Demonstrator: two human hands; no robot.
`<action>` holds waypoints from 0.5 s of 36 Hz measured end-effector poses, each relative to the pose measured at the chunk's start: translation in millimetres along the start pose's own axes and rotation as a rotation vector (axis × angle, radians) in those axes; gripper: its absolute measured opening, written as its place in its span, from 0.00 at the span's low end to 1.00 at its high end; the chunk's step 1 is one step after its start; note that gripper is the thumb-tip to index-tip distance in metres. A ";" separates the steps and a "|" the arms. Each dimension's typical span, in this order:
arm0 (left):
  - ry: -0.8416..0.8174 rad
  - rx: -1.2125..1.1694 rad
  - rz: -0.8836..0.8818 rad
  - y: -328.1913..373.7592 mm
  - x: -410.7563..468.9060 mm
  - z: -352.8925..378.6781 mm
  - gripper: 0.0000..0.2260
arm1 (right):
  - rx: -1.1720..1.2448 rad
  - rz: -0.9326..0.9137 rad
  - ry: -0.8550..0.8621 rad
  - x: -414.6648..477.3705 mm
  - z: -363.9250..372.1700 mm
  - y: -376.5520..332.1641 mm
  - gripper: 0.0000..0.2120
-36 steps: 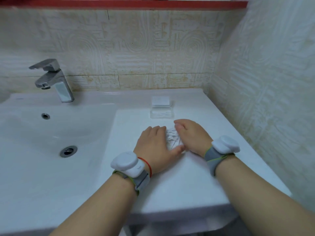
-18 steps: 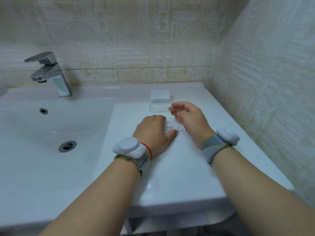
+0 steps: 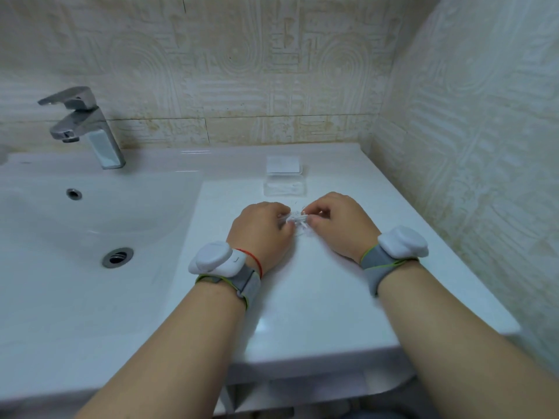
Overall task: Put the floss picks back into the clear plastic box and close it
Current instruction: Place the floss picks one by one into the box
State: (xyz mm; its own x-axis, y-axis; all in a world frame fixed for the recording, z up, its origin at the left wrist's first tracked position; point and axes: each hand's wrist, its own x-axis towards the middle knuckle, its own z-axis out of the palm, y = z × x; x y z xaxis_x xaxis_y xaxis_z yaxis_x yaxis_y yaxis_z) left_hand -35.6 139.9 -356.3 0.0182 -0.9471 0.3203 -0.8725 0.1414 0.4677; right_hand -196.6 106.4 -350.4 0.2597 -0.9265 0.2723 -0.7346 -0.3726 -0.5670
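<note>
A bunch of white floss picks [image 3: 298, 219] is held between my two hands just above the white counter. My left hand [image 3: 261, 234] grips the bunch from the left with curled fingers, and my right hand [image 3: 338, 225] pinches it from the right. The clear plastic box [image 3: 284, 188] lies open a short way behind my hands, its lid [image 3: 283, 165] folded back toward the wall. A few loose picks [image 3: 302, 232] lie on the counter under the bunch.
A white basin [image 3: 90, 225] with a drain [image 3: 117, 257] fills the left side, with a chrome faucet [image 3: 87, 125] behind it. Tiled walls stand at the back and close on the right. The counter's front edge [image 3: 302, 355] is near me.
Both hands went from lying flat around the picks on the counter to curling round them and gathering them into a bunch. The view has tilted down slightly.
</note>
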 end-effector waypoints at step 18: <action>0.093 -0.181 -0.052 4.2 -3.5 -3.0 0.09 | 0.354 0.083 0.231 5.2 -1.7 0.0 0.06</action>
State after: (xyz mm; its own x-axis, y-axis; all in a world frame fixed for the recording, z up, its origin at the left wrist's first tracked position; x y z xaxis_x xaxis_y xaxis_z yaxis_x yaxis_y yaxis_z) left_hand -37.8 144.6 -353.0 0.1133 -0.9251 0.3624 -0.7674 0.1502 0.6234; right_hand -196.3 101.6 -347.7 0.0320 -0.9331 0.3583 -0.4759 -0.3295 -0.8155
